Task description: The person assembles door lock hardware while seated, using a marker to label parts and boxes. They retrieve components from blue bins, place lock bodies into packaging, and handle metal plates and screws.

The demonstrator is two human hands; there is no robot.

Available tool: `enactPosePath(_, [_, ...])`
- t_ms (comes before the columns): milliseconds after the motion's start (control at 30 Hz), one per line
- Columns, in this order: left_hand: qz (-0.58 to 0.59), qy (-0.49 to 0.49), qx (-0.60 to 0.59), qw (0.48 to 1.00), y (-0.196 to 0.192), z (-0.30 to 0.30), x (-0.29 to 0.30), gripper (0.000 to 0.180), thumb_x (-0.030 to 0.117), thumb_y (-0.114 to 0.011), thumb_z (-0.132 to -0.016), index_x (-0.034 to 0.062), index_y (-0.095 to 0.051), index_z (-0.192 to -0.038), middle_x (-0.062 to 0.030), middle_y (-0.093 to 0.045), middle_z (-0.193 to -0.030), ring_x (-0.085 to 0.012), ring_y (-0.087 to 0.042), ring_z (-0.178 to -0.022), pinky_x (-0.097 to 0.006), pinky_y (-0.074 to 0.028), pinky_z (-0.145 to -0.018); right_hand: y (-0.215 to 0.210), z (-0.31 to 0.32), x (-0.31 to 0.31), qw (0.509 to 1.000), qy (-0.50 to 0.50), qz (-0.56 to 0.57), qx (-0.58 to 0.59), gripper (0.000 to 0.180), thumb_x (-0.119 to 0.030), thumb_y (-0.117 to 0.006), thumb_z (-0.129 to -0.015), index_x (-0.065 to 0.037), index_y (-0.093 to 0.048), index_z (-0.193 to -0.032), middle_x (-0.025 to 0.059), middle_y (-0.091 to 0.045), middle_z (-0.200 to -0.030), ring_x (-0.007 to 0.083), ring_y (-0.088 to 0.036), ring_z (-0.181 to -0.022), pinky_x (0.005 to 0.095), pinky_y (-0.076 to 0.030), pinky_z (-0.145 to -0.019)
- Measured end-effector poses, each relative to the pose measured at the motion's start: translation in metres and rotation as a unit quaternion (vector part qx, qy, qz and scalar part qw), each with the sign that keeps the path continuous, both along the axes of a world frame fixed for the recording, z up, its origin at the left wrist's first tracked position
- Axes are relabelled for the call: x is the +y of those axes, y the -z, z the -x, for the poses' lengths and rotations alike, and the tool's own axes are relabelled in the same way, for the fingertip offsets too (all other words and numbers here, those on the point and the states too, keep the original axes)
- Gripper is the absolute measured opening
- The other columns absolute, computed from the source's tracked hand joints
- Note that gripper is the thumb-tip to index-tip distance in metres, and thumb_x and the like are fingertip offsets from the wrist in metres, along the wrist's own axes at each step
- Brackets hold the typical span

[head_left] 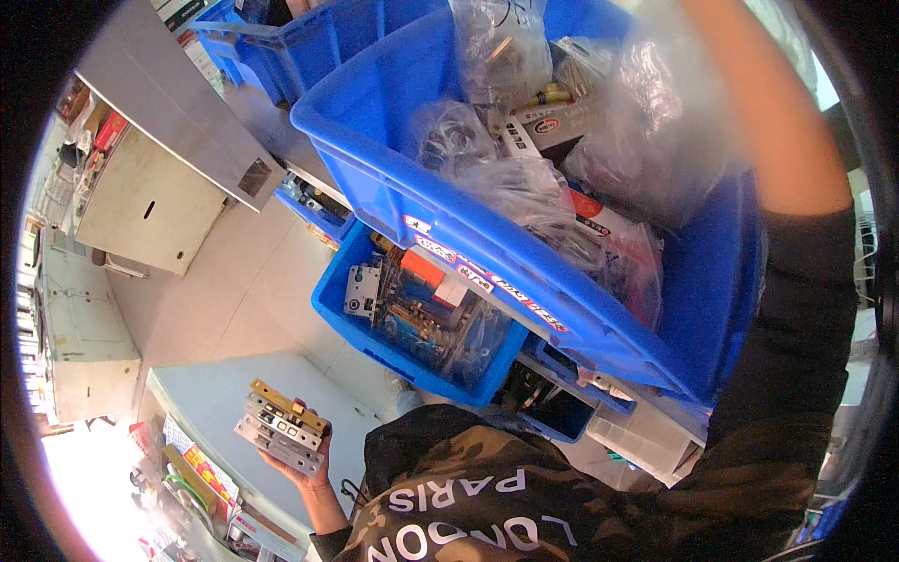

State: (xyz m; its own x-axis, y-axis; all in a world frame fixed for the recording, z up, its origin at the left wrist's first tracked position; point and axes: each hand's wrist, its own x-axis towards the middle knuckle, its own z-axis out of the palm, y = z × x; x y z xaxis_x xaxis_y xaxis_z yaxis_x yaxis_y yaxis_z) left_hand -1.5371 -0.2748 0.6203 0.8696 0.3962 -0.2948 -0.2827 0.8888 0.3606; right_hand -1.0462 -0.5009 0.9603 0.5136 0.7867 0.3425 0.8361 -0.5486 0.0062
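My left hand [314, 476] is closed around several mortise lock bodies, held out low on the left. The stack of mortise locks [279, 433] has one gold-coloured faceplate and silver ones, with latch openings along the edges. My right forearm reaches over the large blue bin [421, 192] and runs out at the top edge, smeared by motion; the right hand itself is past the edge. Beside that forearm is a blurred clear plastic bag [655, 122]. Inside the bin lie more clear bags of parts [552, 211] and a small white-and-black box [520, 136].
A smaller blue bin [351, 323] below holds a lock body, an orange-and-white box and loose metal parts. Another blue bin [267, 42] stands behind. A pale-topped table [234, 384] is under my left hand. A cream cabinet [140, 201] stands at the left.
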Motion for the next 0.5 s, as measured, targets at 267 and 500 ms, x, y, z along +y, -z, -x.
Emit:
enactPosePath(267, [-0.008,0.01,0.007,1.0,-0.005,0.0,-0.005,0.069,0.053,-0.064,-0.071,0.0219,-0.042,-0.128,-0.0152,-0.043,-0.125,-0.0329,-0.047,-0.108,-0.049,-0.04,-0.087,0.022,0.011,-0.021,1.0,0.013,0.007,-0.024,0.01,-0.006,-0.058,-0.064,0.002,-0.053,-0.067,0.0167,-0.056,-0.059,0.0225,-0.056,-0.057,0.0352,-0.043,-0.055])
enactPosePath(500, [-0.034,0.015,0.034,0.999,-0.004,0.005,-0.007,0.07,0.056,-0.062,-0.07,0.0234,-0.041,-0.129,-0.0145,-0.044,-0.125,-0.0326,-0.048,-0.107,-0.05,-0.041,-0.086,0.021,-0.001,-0.045,0.992,-0.024,-0.122,-0.018,0.011,0.001,-0.054,-0.069,0.002,-0.055,-0.08,0.0127,-0.061,-0.074,0.0218,-0.06,-0.072,0.0317,-0.045,-0.065])
